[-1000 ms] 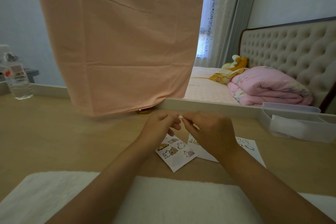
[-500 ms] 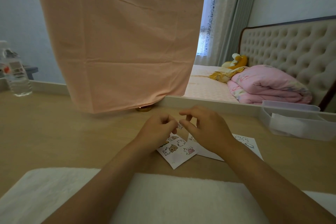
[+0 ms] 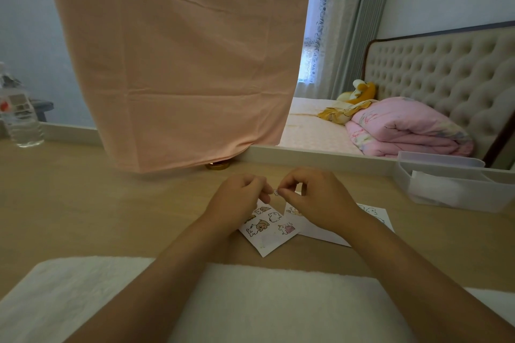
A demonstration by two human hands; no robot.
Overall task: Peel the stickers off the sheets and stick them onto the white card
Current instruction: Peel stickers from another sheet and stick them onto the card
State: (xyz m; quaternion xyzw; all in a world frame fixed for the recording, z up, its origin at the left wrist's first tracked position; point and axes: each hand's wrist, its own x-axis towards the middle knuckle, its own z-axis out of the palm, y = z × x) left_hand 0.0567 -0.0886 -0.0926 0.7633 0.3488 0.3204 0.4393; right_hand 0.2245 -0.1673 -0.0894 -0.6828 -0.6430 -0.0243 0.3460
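- Bedroom setting: a pale wooden table [image 3: 83, 203] fills the near part of the view, with a bed [image 3: 312, 131] and a folded pink quilt [image 3: 404, 131] beyond its far edge on the right.
- A large pink cloth [image 3: 178, 64] hangs down over the far middle of the table.
- The left hand [image 3: 237, 200] and the right hand [image 3: 315, 200] are raised just above the table, fingers curled, their fingertips meeting.
- Between those fingertips sits a small sticker [image 3: 276, 191], pinched from both sides and held off the surface.
- Under the hands lies a sticker sheet [image 3: 267, 231] printed with small cartoon animals, flat on the table.
- Just right of it, touching or overlapping its edge, lies a white paper [image 3: 373, 217] with a few stickers showing; the right hand and forearm cover much of it, and whether it is the card cannot be told.
- A white towel [image 3: 250, 301] lies along the near edge under both forearms.
- A water bottle [image 3: 21, 120] stands far left; a clear plastic box [image 3: 446, 189] stands far right.
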